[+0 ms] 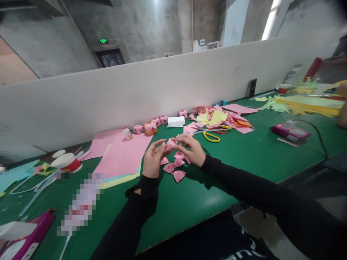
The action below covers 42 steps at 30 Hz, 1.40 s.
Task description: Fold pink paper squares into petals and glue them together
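Observation:
Between the fingertips of both hands is a small folded pink paper piece (171, 145), raised over the green table. My left hand (154, 159) pinches it from the left, and my right hand (193, 148) grips its right side with thumb and fingers. Just below lie several similar folded pink paper pieces (179, 176), some partly hidden by my right hand. Left of my left hand, large pink paper sheets (123, 153) rest over blue and yellow ones. A small bottle (127, 133) stands on the pink sheets.
Scissors with yellow handles (211, 137) lie beside a heap of paper scraps (217, 117). Folded pink paper cubes (138, 129) line the white partition (108, 97). A paper cup (67, 163) lies at left, a purple device (290, 132) at right. Another person's arm (343, 112) shows at the right edge.

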Each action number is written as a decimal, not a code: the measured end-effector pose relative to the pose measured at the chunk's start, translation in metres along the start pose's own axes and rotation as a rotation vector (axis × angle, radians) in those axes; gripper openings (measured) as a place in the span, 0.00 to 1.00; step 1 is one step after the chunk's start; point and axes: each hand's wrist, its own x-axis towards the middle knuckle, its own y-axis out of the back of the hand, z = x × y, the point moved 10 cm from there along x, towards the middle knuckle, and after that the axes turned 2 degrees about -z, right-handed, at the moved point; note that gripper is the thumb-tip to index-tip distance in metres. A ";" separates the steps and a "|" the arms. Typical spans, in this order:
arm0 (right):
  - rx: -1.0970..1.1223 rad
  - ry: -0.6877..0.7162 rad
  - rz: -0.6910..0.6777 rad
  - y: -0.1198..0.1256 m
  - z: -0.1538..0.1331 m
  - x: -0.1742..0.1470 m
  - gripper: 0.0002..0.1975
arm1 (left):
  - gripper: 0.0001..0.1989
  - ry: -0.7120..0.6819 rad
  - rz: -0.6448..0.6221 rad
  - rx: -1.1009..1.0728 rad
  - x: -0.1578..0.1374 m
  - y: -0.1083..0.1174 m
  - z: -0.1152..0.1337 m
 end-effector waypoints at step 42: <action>0.247 -0.144 -0.009 -0.010 0.006 -0.005 0.19 | 0.12 0.316 0.035 -0.321 -0.004 0.002 -0.028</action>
